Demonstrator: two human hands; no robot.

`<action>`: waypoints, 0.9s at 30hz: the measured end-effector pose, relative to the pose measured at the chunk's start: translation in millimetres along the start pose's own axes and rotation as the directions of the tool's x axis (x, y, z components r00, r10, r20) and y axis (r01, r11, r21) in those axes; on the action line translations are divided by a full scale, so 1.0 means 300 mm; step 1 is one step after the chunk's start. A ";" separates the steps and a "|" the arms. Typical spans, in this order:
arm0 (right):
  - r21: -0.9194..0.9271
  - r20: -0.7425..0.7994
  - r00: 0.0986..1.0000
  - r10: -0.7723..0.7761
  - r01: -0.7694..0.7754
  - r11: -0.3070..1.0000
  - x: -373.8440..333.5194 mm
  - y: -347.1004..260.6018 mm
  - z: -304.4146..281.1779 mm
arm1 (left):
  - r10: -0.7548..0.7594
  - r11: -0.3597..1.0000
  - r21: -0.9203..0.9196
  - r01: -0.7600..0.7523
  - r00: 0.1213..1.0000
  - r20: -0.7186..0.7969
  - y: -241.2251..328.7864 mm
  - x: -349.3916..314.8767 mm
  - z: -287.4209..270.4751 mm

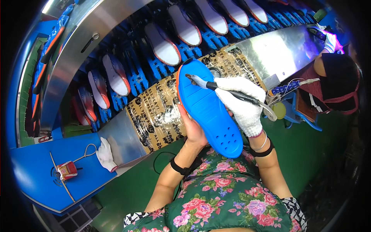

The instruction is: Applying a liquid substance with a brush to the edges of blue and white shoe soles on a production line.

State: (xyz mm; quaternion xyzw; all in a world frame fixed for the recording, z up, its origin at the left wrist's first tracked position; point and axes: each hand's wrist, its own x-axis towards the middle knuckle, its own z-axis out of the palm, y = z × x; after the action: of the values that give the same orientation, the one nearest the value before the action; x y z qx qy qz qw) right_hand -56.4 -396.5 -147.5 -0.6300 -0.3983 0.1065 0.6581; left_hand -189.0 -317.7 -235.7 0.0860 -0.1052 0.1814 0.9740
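My bare left hand [192, 129] is closed around the left edge of a blue shoe sole [214, 116], its fingers mostly hidden beneath. The sole is tilted across my lap side of the bench, with an orange rim, grooves at the far end and several small holes at the near end. My right hand [242, 102], in a white knit glove, grips a glue brush [236, 94] with a black handle and a pale hose at its back. The brush's bristles are at the grooved surface near the far end of the sole.
Several shoe uppers [164, 44] with white bottoms sit on blue racks behind the metal bench [286, 48], partly covered in printed tape. A blue table [34, 170] at left bears a white glove [105, 155] and a red box [67, 170]. Another person [336, 81] works at right.
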 end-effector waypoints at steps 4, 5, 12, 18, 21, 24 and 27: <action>0.027 0.012 0.998 -0.061 0.060 0.998 0.012 0.007 0.015 | 0.026 0.952 -0.289 -0.099 0.969 -0.246 -0.014 -0.011 0.012; -0.020 -0.011 0.992 -0.122 0.122 0.992 0.017 0.007 0.022 | 0.091 0.994 0.098 -0.053 0.889 -0.448 -0.021 0.006 0.050; -0.305 0.193 0.875 -0.443 0.483 0.821 0.013 0.006 -0.009 | 0.264 0.864 0.502 0.029 0.823 -0.503 -0.061 0.014 0.021; -0.268 0.253 0.906 -0.340 0.403 0.875 -0.082 0.008 0.032 | 0.204 0.839 0.521 0.159 0.796 -0.570 -0.070 0.010 0.029; -0.195 0.263 0.874 -0.409 0.463 0.864 -0.056 0.017 -0.019 | 0.230 0.856 0.506 0.110 0.795 -0.562 -0.068 0.010 0.025; -0.274 0.231 0.889 -0.395 0.449 0.851 -0.043 0.002 -0.055 | 0.213 0.862 0.494 0.109 0.808 -0.550 -0.088 0.007 0.021; -0.308 0.325 0.871 -0.369 0.466 0.829 -0.095 0.039 -0.012 | 0.166 0.879 0.456 0.136 0.810 -0.562 -0.089 -0.010 0.005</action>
State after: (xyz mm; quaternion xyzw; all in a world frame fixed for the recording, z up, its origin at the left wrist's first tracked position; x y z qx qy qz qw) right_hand -68.7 -415.2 -168.8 -0.6223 -0.6203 -0.0406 0.4756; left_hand -182.0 -343.5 -238.4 0.2615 0.2470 0.2269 0.9051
